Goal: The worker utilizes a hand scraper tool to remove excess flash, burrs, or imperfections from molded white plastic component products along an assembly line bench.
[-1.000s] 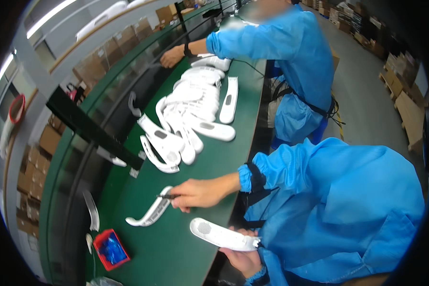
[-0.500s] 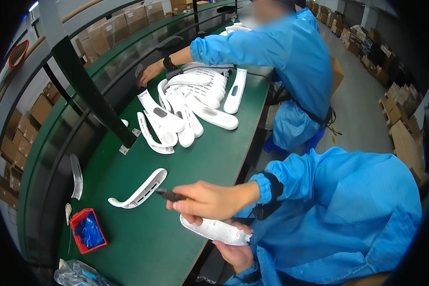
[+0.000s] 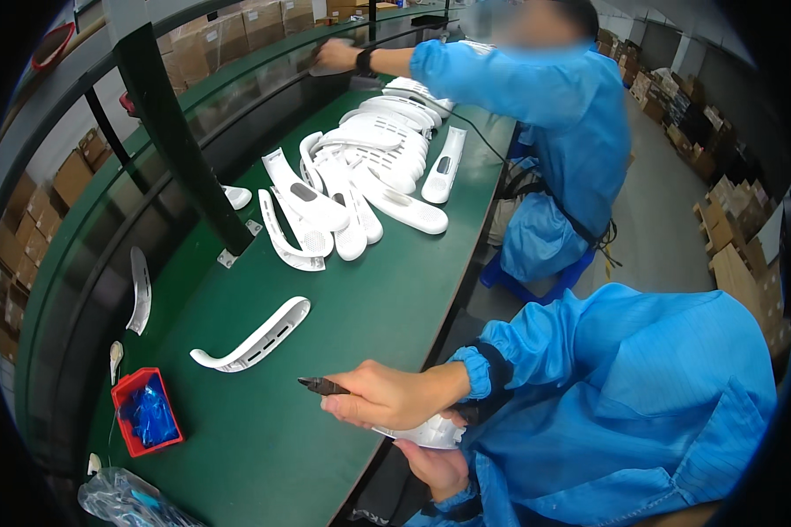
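My right hand is closed round a pair of pliers; the dark jaws point left over the table and the handles are hidden in my palm. Just below it, my left hand grips a curved white plastic shell by its near end, at the table's edge. My right hand covers much of that shell. Another white shell with dark slots lies on its side on the green table, left of and beyond the pliers.
A pile of white shells covers the far table. At left are a red bin holding blue pieces, a clear plastic bag and a lone shell. A green post rises from the table. A blue-clad co-worker reaches across the far end.
My right hand and the pliers have shifted slightly down and right, covering more of the shell. The co-worker's arm has moved up and away from the pile. The view has shifted a little.
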Motion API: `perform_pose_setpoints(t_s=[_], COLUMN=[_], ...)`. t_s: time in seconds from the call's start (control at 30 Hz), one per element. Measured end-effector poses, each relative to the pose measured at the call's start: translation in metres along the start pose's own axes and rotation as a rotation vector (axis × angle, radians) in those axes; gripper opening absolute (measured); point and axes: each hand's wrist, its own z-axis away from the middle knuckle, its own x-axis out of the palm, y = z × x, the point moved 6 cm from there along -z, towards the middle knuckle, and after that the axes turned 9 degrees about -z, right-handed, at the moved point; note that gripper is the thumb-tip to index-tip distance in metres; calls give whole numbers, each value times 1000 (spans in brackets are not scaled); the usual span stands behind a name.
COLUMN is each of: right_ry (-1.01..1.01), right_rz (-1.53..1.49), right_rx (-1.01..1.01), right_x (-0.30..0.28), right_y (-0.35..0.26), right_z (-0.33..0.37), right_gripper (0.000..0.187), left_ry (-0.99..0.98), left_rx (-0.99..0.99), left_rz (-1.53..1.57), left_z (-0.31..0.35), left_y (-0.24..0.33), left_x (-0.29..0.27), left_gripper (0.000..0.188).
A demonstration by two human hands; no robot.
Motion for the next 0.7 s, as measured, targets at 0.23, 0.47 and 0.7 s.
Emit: perform_pose_setpoints(t_s=[0.23,0.47,0.7], right_ry=[41,-7,-13], right_rz=[25,245,472], right_rx=[8,-35,-266], right_x=[-6,6,37], right_y=[4,4,1], right_z=[5,-7,-8], right_gripper=[28,29,26], left_ry=[-2,99,109], left_rx=[-7,26,-10], left_rz=[7,59,37], left_z=[1,-2,7], left_y=[-8,-11,-30], left_x=[-1,-11,-30], left_gripper=[66,64,64])
